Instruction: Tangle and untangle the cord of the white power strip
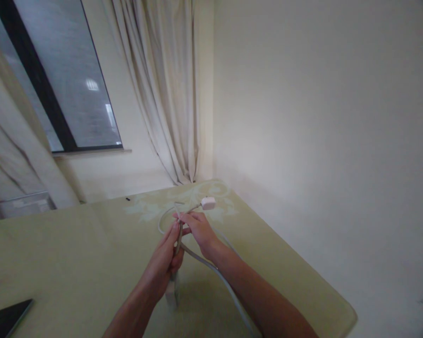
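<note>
Forearms (261,291), left hand (162,263), right hand (201,232) on pale cable (199,257), white plug (208,203) beyond

Pale curtains (167,89) flank a dark-framed window (66,70) behind the table (81,263).

Honestly, we can't read any text, labels, brands, numbers or signs here, not even on the white plug (208,203) just beyond the right hand (200,232) or the pale block (171,296) just below the left hand (165,263).
</note>
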Demonstrator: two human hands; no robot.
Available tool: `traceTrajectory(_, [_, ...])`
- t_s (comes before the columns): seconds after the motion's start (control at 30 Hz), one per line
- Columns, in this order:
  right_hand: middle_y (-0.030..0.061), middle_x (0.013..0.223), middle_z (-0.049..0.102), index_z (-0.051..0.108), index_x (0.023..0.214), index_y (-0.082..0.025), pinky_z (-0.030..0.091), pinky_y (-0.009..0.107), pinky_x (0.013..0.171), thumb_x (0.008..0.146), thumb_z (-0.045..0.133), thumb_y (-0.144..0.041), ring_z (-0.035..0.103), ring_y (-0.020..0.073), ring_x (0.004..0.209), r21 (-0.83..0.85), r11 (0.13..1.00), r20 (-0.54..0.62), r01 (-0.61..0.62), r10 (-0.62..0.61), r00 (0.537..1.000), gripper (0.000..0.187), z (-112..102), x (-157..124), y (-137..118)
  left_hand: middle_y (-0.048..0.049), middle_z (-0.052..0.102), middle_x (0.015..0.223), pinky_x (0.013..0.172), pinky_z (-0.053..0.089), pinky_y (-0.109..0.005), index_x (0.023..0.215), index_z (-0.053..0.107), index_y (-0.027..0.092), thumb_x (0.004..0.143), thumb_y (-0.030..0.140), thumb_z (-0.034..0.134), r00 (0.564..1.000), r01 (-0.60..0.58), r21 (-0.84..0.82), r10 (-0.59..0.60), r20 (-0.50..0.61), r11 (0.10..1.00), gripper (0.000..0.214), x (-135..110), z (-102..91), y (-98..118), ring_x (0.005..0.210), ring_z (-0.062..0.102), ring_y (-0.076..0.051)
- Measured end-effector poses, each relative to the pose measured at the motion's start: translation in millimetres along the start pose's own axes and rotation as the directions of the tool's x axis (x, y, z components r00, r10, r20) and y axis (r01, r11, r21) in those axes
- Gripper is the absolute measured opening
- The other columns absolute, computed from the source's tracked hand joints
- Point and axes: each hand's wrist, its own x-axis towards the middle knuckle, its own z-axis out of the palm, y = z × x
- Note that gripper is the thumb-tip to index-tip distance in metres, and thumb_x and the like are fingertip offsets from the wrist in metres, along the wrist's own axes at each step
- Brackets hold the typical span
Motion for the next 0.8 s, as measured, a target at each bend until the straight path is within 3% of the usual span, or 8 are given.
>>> traceTrajectory(0.1, [0.007, 0.089, 0.067, 0.073, 0.069, -0.018, 0.053, 0.037, 0.085, 0.089, 0.063, -0.051, 0.061, 0.023, 0.097, -0.248, 0.956, -0.037, 0.156, -0.17, 0.985, 0.04, -2, 1, 3, 0.0144, 0.029, 0.039, 0.042, 0.013, -0.021, 0.104, 0.063, 0.019, 0.074, 0.087, 0.06, 1.0, -0.013, -0.008, 0.013, -0.018, 1.0, 0.075, 2, -0.8, -4, 0.037, 0.017, -0.008])
traceTrajectory(0.23, [0.0069, 0.089, 0.066, 0.075, 0.074, -0.019, 0.045, 0.038, 0.1, 0.098, 0.057, -0.035, 0.059, 0.0215, 0.102, -0.551, 0.768, 0.036, 0.328, -0.371, 0.928, 0.035, -4, -7, -7, 0.0138, 0.029, 0.038, 0.041, 0.012, -0.021, 0.087, 0.057, 0.023, 0.075, 0.085, 0.062, 0.999, -0.011, -0.012, 0.011, -0.037, 1.0, 0.064, 2, -3.5, -5, 0.037, 0.017, -0.007])
traceTrajectory(0.47, [0.0041, 0.085, 0.065, 0.08, 0.088, -0.023, 0.044, 0.031, 0.077, 0.1, 0.062, -0.039, 0.06, 0.0172, 0.079, -0.802, 0.511, 0.059, 0.309, -0.448, 0.892, 0.027, -3, -26, -31, 0.0158, 0.029, 0.04, 0.039, 0.012, -0.018, 0.099, 0.06, 0.022, 0.072, 0.07, 0.079, 0.998, -0.032, -0.197, 0.042, 0.048, 0.98, 0.059, -7, 3.1, 7, 0.037, 0.015, -0.005])
traceTrajectory(0.57, [0.0067, 0.089, 0.07, 0.079, 0.104, -0.024, 0.044, 0.033, 0.081, 0.101, 0.06, -0.038, 0.062, 0.0204, 0.082, -0.874, 0.358, 0.111, 0.329, -0.512, 0.852, 0.024, -6, -31, -36, 0.0163, 0.031, 0.045, 0.038, 0.015, -0.016, 0.102, 0.061, 0.021, 0.071, 0.063, 0.084, 0.996, -0.039, -0.307, 0.06, 0.062, 0.951, 0.057, -7, 5.8, 11, 0.038, 0.015, -0.004])
traceTrajectory(0.67, [0.0118, 0.115, 0.073, 0.072, 0.131, -0.025, 0.043, 0.039, 0.097, 0.105, 0.052, -0.031, 0.063, 0.0258, 0.107, -0.885, 0.139, 0.296, 0.445, -0.568, 0.768, 0.034, -9, -34, -42, 0.0156, 0.039, 0.054, 0.037, 0.015, -0.015, 0.096, 0.058, 0.022, 0.069, 0.057, 0.088, 0.997, -0.044, -0.388, 0.062, 0.036, 0.921, 0.054, -5, 4.9, 12, 0.037, 0.016, -0.001])
traceTrajectory(0.73, [0.0113, 0.145, 0.062, 0.059, 0.149, -0.029, 0.037, 0.043, 0.111, 0.105, 0.05, -0.028, 0.054, 0.0282, 0.132, -0.85, 0.025, 0.428, 0.527, -0.552, 0.716, 0.045, -11, -36, -46, 0.0154, 0.042, 0.058, 0.036, 0.014, -0.014, 0.096, 0.058, 0.022, 0.068, 0.055, 0.089, 0.998, -0.038, -0.408, 0.051, 0.022, 0.912, 0.054, -4, 3.9, 12, 0.037, 0.017, 0.0])
traceTrajectory(0.8, [0.0063, 0.163, 0.046, 0.049, 0.156, -0.033, 0.026, 0.046, 0.122, 0.104, 0.05, -0.027, 0.039, 0.0275, 0.15, -0.836, -0.031, 0.483, 0.549, -0.517, 0.707, 0.053, -12, -36, -49, 0.0154, 0.041, 0.06, 0.035, 0.013, -0.015, 0.099, 0.059, 0.023, 0.067, 0.056, 0.09, 0.999, -0.028, -0.393, 0.039, 0.019, 0.919, 0.056, -3, 3.9, 10, 0.036, 0.018, 0.0])
